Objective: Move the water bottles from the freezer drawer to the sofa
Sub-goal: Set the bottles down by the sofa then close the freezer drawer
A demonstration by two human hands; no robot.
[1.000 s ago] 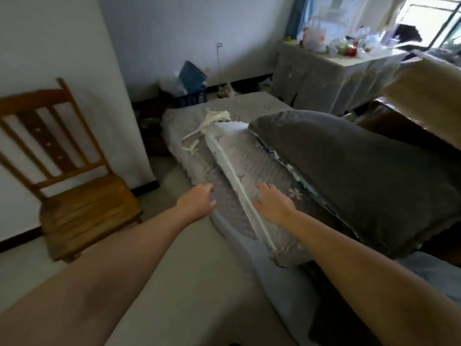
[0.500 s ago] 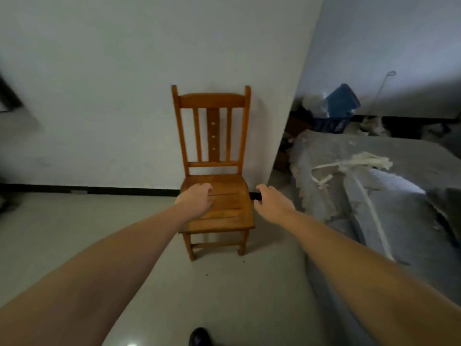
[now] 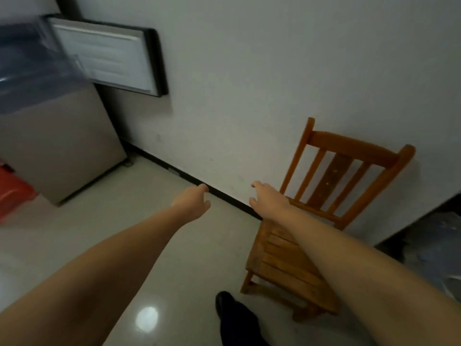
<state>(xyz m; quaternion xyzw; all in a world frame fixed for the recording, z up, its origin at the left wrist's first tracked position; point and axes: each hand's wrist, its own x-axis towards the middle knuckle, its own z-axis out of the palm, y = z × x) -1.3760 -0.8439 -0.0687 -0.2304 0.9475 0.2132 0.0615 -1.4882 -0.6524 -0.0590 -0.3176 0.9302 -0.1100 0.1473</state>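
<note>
Left hand (image 3: 193, 203) and right hand (image 3: 268, 201) empty, grip loose; freezer (image 3: 62, 146) door (image 3: 107, 54) open

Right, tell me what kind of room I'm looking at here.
Most likely a room in a home, a kitchen corner or living area. A fridge stands at the left with its door swung open, a wooden chair sits against the plain white wall, and the floor is glossy tile.

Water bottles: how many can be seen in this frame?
0. Both the left hand and right hand are empty; some may be hidden in the blurred fridge at left.
</note>
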